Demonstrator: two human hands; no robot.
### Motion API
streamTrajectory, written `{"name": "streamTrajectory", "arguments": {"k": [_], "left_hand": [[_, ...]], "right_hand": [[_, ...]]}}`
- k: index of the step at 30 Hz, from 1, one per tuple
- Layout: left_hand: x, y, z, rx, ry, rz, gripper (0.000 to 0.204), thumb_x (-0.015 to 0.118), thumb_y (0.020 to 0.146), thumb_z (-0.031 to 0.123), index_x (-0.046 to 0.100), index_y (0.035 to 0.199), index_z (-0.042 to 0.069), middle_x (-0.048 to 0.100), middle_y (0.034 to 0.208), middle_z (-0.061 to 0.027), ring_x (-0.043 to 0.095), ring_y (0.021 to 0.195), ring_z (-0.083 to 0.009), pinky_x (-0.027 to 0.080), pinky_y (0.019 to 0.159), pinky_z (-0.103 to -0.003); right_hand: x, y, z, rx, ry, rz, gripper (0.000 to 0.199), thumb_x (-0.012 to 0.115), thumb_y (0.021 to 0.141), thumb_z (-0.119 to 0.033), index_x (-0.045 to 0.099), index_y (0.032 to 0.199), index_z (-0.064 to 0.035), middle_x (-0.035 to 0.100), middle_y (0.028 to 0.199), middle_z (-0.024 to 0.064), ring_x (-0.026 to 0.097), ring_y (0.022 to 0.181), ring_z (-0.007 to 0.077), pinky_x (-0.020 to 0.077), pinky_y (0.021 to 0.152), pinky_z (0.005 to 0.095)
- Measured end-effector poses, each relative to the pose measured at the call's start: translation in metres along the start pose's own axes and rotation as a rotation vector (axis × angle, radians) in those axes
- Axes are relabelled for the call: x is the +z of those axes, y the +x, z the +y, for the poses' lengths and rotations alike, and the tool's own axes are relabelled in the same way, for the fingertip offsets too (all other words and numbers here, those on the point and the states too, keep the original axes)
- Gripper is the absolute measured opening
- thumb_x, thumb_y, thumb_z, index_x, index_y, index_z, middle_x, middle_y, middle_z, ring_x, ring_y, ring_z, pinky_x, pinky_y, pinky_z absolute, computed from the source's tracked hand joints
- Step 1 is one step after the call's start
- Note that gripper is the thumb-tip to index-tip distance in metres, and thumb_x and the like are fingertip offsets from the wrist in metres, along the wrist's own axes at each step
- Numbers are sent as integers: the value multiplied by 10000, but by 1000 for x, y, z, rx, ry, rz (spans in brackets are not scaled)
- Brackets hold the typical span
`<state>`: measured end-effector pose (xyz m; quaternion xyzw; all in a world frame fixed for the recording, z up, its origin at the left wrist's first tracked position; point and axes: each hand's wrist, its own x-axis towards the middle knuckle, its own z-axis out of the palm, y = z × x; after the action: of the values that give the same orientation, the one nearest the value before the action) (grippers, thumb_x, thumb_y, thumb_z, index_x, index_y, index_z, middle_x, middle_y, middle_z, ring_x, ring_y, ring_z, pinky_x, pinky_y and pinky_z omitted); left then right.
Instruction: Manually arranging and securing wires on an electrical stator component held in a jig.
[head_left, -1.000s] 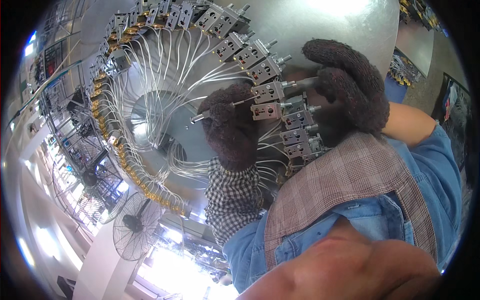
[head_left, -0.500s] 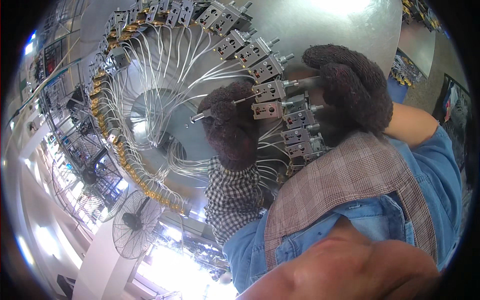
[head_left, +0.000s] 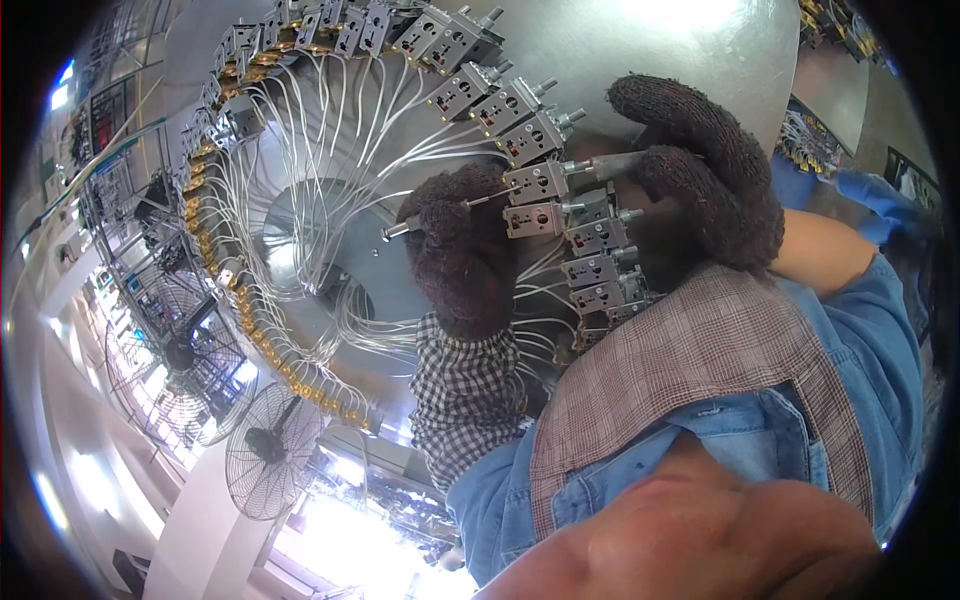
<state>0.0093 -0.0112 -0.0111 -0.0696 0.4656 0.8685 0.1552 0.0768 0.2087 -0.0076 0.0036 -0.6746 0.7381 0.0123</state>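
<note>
Left hand [head_left: 462,262] (gloved) pinches one thin rod [head_left: 440,214]; right hand [head_left: 705,175] grips one grey tool [head_left: 612,165].

The left hand [head_left: 462,262] in a dark knitted glove, checked sleeve at the wrist, is curled shut. The right hand [head_left: 705,170], gloved alike, is also closed, farther right.

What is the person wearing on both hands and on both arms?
Both hands wear dark brown knitted gloves: left hand, right hand. The left arm has a black-and-white checked sleeve cover, the right a brownish plaid sleeve cover. Blue denim sleeves show beneath.
</note>
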Motion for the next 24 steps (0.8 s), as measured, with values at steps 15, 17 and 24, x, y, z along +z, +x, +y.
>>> {"name": "streamTrajectory", "arguments": {"k": [15,17,24], "left_hand": [[-2,-20,11,-36,60,-80,279,494,883,213,480,1081,16,552,1032,-163,529,1012,-309,442,897,-447],[5,-19,9,-14,-38,24,219,535,855,137,517,1033,9,579,991,-144,559,950,-281,462,846,-396],[20,-28,16,255,461,50,101,571,805,66,577,864,-15,576,836,-115,573,790,-223,462,716,-294]], "right_hand": [[20,-9,14,19,360,-1,441,518,875,-182,391,1251,11,493,1190,153,564,980,232,475,814,325],[17,-13,17,-23,366,-4,421,529,865,-143,409,1241,2,511,1166,149,564,970,222,479,806,325],[23,-23,0,-85,83,-61,383,519,868,-160,445,1221,-31,539,1131,131,553,968,197,454,806,327]]}}
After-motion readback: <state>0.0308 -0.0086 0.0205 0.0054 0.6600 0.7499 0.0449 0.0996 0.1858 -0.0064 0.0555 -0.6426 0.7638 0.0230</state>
